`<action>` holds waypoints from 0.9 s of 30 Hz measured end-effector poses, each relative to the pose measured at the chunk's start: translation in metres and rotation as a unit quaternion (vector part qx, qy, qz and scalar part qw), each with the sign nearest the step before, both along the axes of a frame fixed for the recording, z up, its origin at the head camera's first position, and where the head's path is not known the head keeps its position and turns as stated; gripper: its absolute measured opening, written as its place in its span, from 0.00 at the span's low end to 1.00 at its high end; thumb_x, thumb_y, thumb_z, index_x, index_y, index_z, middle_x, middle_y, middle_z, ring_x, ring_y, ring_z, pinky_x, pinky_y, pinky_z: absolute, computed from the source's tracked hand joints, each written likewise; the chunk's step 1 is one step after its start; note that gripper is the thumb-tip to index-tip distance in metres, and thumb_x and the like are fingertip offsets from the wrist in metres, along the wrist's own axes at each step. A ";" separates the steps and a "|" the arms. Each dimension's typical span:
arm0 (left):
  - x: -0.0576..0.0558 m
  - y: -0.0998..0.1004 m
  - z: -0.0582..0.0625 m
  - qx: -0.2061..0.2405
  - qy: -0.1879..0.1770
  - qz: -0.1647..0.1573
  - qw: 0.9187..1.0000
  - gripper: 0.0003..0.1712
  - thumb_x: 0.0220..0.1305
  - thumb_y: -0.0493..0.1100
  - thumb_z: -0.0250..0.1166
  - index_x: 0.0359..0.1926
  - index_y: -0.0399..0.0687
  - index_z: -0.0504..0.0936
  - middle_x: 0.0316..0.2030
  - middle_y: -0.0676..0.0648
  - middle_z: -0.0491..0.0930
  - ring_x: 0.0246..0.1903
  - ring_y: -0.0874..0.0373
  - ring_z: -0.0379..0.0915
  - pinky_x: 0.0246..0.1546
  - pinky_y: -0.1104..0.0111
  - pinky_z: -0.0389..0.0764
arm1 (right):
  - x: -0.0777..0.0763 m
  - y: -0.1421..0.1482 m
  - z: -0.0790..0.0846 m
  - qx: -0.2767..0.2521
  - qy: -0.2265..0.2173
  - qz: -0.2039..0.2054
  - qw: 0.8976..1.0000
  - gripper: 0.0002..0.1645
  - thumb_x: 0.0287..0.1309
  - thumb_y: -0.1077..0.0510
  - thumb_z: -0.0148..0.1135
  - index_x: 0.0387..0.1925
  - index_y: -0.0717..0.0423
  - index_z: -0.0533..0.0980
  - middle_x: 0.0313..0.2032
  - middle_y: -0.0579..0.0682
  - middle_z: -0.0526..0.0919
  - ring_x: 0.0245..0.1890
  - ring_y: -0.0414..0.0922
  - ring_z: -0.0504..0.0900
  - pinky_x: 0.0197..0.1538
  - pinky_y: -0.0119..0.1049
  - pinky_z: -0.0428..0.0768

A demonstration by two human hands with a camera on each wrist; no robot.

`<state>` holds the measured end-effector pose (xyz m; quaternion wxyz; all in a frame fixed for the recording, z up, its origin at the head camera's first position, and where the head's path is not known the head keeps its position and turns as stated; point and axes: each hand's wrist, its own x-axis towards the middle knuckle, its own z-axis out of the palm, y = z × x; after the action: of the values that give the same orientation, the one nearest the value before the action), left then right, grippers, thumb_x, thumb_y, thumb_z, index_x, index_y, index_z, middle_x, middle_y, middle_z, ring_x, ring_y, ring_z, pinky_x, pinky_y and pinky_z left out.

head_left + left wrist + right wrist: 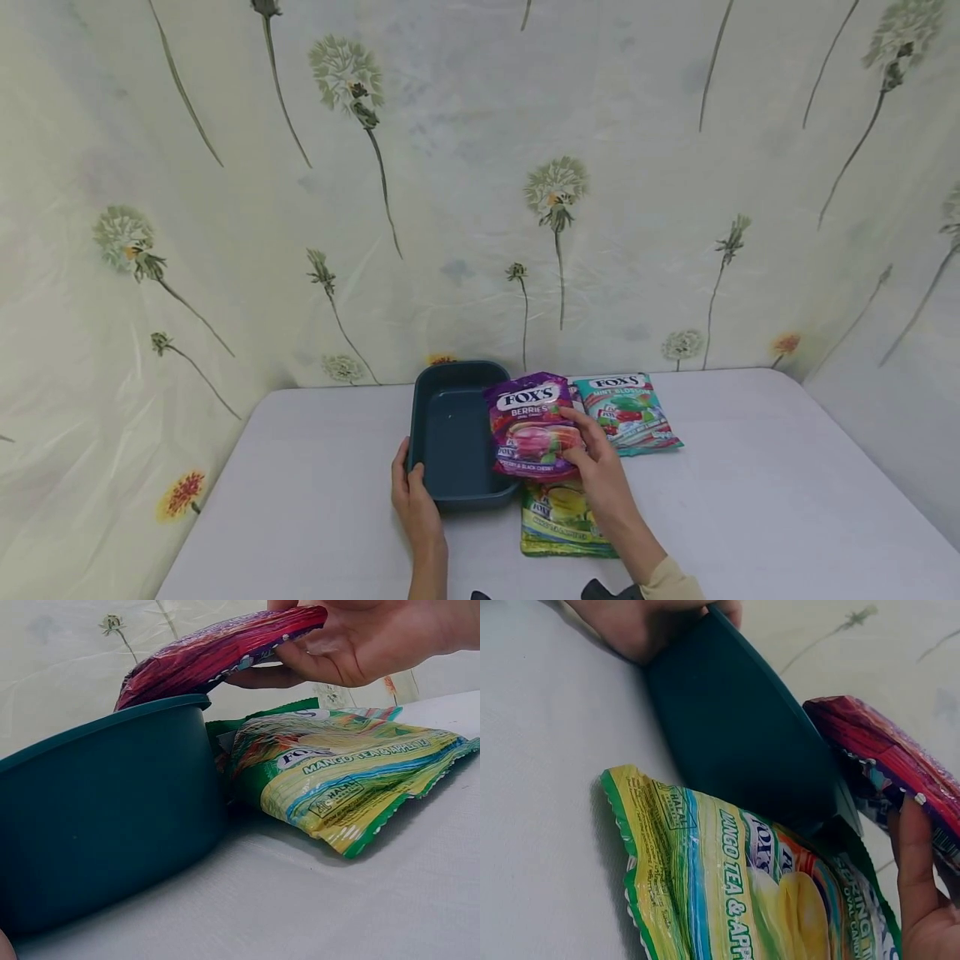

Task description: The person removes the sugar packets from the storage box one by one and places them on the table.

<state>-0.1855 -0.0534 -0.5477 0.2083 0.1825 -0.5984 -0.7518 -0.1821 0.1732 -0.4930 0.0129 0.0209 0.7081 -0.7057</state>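
A purple Fox's Berries candy bag (528, 429) is pinched in my right hand (603, 475), raised over the right rim of a dark teal plastic tub (453, 442). My left hand (420, 508) grips the tub's left front corner, thumb at the rim. The tub's visible inside holds nothing. Below the raised bag, a yellow-green mango tea candy bag (345, 772) lies against the tub's right side. In the right wrist view, the purple bag (900, 750) tilts, its edge at the tub rim.
A teal Fox's Mint Blossom bag (630, 417) lies behind and right of my right hand, with another bag partly hidden beside it. The white-covered table (322, 483) meets a dandelion-print sheet (465, 208) at the back.
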 end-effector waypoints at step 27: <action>0.001 0.001 0.003 0.000 0.000 0.002 1.000 0.26 0.67 0.37 0.45 0.66 0.50 0.67 0.68 0.48 0.64 0.70 0.51 0.53 0.70 0.51 0.55 | 0.007 0.032 -0.004 -0.030 0.016 -0.018 0.999 0.31 0.65 0.65 0.39 0.68 0.42 0.58 0.71 0.47 0.56 0.58 0.41 0.69 0.52 0.27 0.78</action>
<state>-0.1844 -0.0523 -0.5447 0.2097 0.1839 -0.5984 -0.7511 -0.1754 0.2048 -0.4966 -0.0108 0.0222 0.6864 -0.7268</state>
